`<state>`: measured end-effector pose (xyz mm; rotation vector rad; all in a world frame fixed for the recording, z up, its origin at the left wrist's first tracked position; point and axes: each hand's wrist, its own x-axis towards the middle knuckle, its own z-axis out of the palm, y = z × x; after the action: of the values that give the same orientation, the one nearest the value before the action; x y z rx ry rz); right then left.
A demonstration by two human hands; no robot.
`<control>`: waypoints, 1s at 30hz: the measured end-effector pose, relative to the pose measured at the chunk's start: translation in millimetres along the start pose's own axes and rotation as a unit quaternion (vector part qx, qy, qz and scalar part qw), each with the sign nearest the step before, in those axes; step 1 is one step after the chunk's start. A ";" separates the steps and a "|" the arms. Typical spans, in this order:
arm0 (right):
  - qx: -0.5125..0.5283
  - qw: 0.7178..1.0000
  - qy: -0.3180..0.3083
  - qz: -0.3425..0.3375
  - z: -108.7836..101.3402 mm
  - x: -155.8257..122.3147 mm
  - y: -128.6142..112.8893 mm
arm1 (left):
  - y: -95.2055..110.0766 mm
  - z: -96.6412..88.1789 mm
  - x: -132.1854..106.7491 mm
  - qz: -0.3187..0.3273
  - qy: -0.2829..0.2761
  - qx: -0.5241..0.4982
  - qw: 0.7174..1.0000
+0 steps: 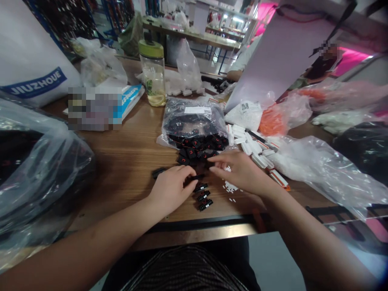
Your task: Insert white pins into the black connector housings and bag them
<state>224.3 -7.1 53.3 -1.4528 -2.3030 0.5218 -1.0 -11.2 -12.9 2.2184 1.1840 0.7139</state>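
Observation:
My left hand (172, 186) has its fingers closed on a small black plastic part (198, 176), held just above the wooden table. To the right of it, my right hand (241, 171) has its thumb and forefinger apart, with nothing visible between them. Its fingertips are near a pile of black parts with red marks (191, 153), which spills from a clear plastic bag (194, 117). Three black pieces with white bits (203, 196) lie in a row below my left hand. Small white pieces (231, 186) are scattered under and beside my right hand.
White strips with orange edges (257, 151) are heaped at right, beside plastic bags (327, 165). A green-lidded bottle (152, 72) stands behind. Large plastic sacks (39, 161) bound the left side. The table's front edge (212, 230) lies close to my body.

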 end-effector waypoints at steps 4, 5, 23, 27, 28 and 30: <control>-0.068 0.990 0.038 0.120 -26.3 -30.0 32.3 | 1.4 0.1 -2.1 -0.004 -0.010 0.046 0.999; -0.090 0.984 0.031 0.153 -31.4 -38.6 40.6 | 1.2 0.2 -2.3 -0.004 -0.011 0.049 0.999; -0.075 0.963 0.010 0.260 -14.3 -82.9 70.5 | 0.0 0.0 -0.7 0.006 -0.024 0.060 0.998; -0.021 0.979 0.023 0.201 -16.5 -58.2 42.9 | 1.1 0.1 -0.7 0.000 -0.024 0.063 0.998; 0.010 0.986 0.020 0.165 -14.0 -49.1 32.7 | 1.8 -0.3 -0.8 -0.002 -0.025 0.064 0.998; 0.046 0.996 0.009 0.070 -4.9 -29.9 13.3 | 3.1 -1.4 -1.1 -0.004 -0.027 0.062 0.998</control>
<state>249.0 -28.5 47.8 -1.5752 -2.1434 0.6423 -0.6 -13.3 -10.1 2.3180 1.2398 0.5874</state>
